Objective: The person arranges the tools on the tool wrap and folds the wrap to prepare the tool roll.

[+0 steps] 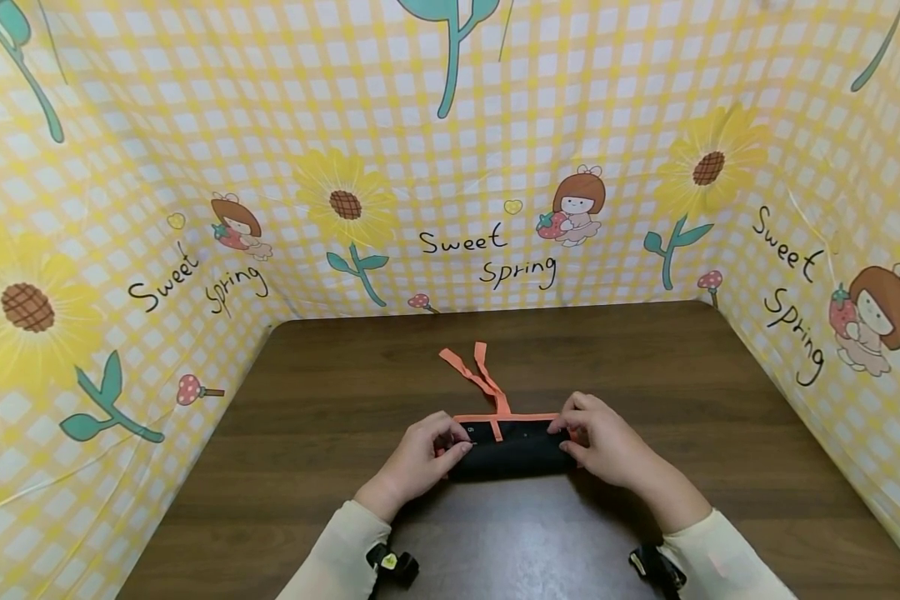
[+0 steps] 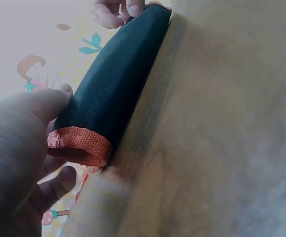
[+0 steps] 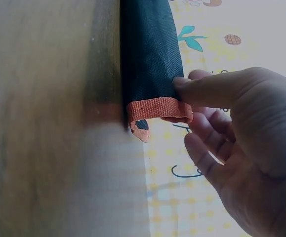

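A black fabric roll-up pouch (image 1: 513, 460) with orange edging lies crosswise on the table, partly rolled along its near side. Two orange tie straps (image 1: 487, 379) stretch away from its far edge. At its left end, my left hand (image 1: 426, 454) pinches the fabric, the thumb on top. My right hand (image 1: 600, 437) grips the opposite end in a similar way. Both wrist views show the roll's hollow ends, bound with orange trim (image 2: 81, 140) on the left and orange webbing (image 3: 157, 107) on the right. The inside of the roll is mostly hidden.
Beneath everything is a dark brown wooden table (image 1: 330, 367). A yellow checked cloth (image 1: 450, 183) with flowers and cartoon figures walls in the back and both sides. Black straps (image 1: 393, 565) with small devices sit on both wrists.
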A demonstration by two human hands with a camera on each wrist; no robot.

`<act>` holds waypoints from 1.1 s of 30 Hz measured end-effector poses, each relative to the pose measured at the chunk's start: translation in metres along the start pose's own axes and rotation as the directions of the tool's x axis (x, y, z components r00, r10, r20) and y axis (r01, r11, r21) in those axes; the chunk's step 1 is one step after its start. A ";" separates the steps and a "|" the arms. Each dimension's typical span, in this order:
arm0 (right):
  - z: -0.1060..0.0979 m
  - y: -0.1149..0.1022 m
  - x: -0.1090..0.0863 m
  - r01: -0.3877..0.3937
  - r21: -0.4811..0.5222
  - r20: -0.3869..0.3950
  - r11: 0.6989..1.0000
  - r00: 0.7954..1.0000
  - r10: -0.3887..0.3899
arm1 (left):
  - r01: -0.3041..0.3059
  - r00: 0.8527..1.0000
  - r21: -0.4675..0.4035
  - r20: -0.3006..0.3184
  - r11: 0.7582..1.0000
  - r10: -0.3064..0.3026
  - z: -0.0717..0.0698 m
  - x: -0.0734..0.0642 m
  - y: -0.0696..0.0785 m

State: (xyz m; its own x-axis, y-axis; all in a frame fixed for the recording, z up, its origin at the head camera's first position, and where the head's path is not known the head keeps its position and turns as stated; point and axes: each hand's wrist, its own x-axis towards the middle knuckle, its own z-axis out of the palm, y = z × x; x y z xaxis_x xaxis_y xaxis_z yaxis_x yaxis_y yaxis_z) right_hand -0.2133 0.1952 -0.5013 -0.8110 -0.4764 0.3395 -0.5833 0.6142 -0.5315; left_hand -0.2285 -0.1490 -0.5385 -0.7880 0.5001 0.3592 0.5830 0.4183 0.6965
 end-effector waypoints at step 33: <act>0.002 0.008 -0.002 -0.015 -0.104 0.150 0.994 0.988 0.031 | -0.038 0.992 0.152 0.128 0.988 0.018 -0.009 -0.002 -0.006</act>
State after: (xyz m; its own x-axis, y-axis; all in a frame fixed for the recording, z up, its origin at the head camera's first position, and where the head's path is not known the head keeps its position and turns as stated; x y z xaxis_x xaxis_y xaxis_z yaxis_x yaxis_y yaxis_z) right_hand -0.2160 0.1996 -0.5074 -0.8126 -0.5465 0.2027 -0.5725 0.6832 -0.4533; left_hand -0.2317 -0.1592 -0.5380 -0.7454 0.6005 0.2894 0.6356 0.5096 0.5799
